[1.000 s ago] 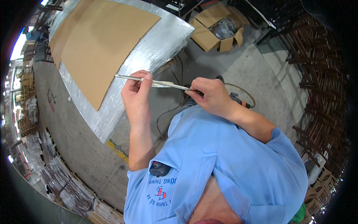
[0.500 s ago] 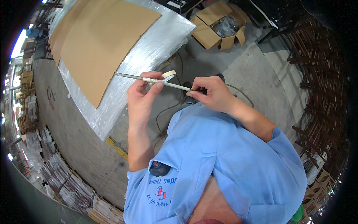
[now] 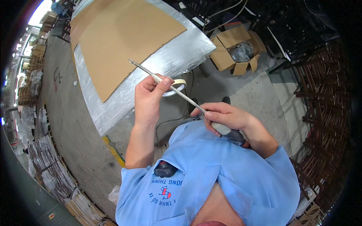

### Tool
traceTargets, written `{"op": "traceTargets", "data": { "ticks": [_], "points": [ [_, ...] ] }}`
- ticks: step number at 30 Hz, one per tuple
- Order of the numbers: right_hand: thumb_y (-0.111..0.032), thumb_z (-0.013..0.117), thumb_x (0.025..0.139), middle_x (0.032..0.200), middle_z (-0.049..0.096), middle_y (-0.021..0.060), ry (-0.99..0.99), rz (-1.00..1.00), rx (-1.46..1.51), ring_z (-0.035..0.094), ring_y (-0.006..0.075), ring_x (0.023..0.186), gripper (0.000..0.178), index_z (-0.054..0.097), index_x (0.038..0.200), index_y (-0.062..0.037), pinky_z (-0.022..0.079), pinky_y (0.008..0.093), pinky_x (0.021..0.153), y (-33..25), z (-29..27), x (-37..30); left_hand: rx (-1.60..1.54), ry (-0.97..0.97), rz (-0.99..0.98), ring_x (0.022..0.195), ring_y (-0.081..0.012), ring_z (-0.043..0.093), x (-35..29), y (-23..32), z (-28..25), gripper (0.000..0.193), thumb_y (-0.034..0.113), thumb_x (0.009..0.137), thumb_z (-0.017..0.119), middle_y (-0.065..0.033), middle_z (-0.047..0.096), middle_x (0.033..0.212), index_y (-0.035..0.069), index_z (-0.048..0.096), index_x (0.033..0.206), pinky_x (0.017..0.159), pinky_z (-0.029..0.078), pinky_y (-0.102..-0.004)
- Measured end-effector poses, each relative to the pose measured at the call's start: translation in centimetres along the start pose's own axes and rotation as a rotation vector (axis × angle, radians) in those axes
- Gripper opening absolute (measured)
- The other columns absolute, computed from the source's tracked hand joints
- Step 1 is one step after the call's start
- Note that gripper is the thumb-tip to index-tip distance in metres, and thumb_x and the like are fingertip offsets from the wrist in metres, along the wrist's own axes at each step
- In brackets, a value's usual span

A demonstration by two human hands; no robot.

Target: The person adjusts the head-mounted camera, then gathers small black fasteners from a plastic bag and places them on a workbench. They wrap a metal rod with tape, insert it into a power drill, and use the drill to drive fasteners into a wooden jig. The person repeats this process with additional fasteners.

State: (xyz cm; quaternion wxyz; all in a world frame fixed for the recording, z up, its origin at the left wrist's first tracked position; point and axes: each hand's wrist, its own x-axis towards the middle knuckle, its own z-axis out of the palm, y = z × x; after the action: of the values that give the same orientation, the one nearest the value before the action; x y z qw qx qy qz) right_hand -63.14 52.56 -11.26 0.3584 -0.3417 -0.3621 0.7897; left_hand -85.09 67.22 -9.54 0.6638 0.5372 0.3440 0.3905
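Note:
A long thin metal-shafted tool [image 3: 182, 95] slants across in front of my chest, its bare tip up at the far left. My left hand [image 3: 148, 98] pinches the shaft near a pale wrapped section, thumb on top. Beside those fingers hangs a roll of cream tape [image 3: 180, 85], apparently hooked on the same hand. Lower down, my right hand [image 3: 229, 116] closes around the near end of the shaft. A grey and black grip with a reddish end shows beneath that hand; its exact kind is unclear.
Brown cardboard [image 3: 124, 41] lies on a plastic-wrapped stack [image 3: 177, 56] ahead on the left. An open carton [image 3: 222, 56] holding clear plastic stands on the floor [image 3: 252, 94]. Dark wooden frames [image 3: 324, 98] line the right, wrapped bundles [image 3: 49, 162] the left. A cable trails across the floor.
My right hand has moved down and right, showing the tool's grip beneath it. The shaft now slopes more steeply, its tip higher. My left hand still pinches the shaft.

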Motion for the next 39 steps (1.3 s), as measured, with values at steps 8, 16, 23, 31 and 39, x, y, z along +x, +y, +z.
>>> {"op": "traceTargets", "data": {
  "ticks": [8,16,23,31,39],
  "points": [
    [-0.025,0.051,0.108,0.065,0.059,0.0032,0.310,-0.157,-0.534,0.058,0.0113,0.058,0.025,0.060,0.101,-0.0032,0.046,0.0288,0.057,-0.3,1.8,-0.4,0.031,-0.053,-0.017,0.082,-0.0085,0.065,-0.3,1.0,0.6,0.018,0.016,0.094,0.079,-0.0026,0.072,0.086,0.000,0.072,0.099,0.076,0.052,-0.0245],
    [-0.023,0.059,0.106,0.064,0.059,0.0024,0.434,-0.191,-0.511,0.056,0.0106,0.053,0.020,0.059,0.101,-0.0038,0.043,0.0285,0.051,1.1,1.8,0.0,0.126,-0.108,-0.123,0.087,-0.0101,0.067,-0.4,1.5,0.3,0.021,0.013,0.094,0.077,-0.0031,0.072,0.092,-0.001,0.071,0.109,0.081,0.054,-0.0268],
    [-0.021,0.064,0.103,0.057,0.058,0.0003,0.520,-0.215,-0.468,0.055,0.0087,0.048,0.019,0.054,0.099,-0.0056,0.042,0.0255,0.047,1.6,2.2,0.2,0.069,-0.290,0.000,0.094,-0.0149,0.068,-0.7,2.0,-1.6,0.018,0.007,0.100,0.066,-0.0103,0.075,0.103,-0.005,0.071,0.112,0.087,0.054,-0.0294],
    [-0.019,0.064,0.103,0.064,0.060,0.0025,0.569,-0.267,-0.512,0.059,0.0084,0.054,0.018,0.056,0.095,-0.0045,0.044,0.0250,0.049,2.1,1.6,0.8,0.290,-0.209,-0.086,0.095,-0.0140,0.070,-0.8,0.9,-2.7,0.019,0.008,0.099,0.067,-0.0080,0.075,0.098,-0.003,0.073,0.112,0.087,0.055,-0.0293],
    [-0.017,0.056,0.107,0.074,0.054,0.0017,0.626,-0.281,-0.431,0.055,0.0093,0.060,0.016,0.053,0.097,-0.0054,0.049,0.0264,0.056,3.8,0.2,1.1,0.354,-0.191,-0.090,0.082,-0.0120,0.064,-0.3,-1.5,-3.0,0.025,0.023,0.094,0.073,-0.0050,0.073,0.088,0.001,0.074,0.106,0.077,0.053,-0.0310]
  ]
}}
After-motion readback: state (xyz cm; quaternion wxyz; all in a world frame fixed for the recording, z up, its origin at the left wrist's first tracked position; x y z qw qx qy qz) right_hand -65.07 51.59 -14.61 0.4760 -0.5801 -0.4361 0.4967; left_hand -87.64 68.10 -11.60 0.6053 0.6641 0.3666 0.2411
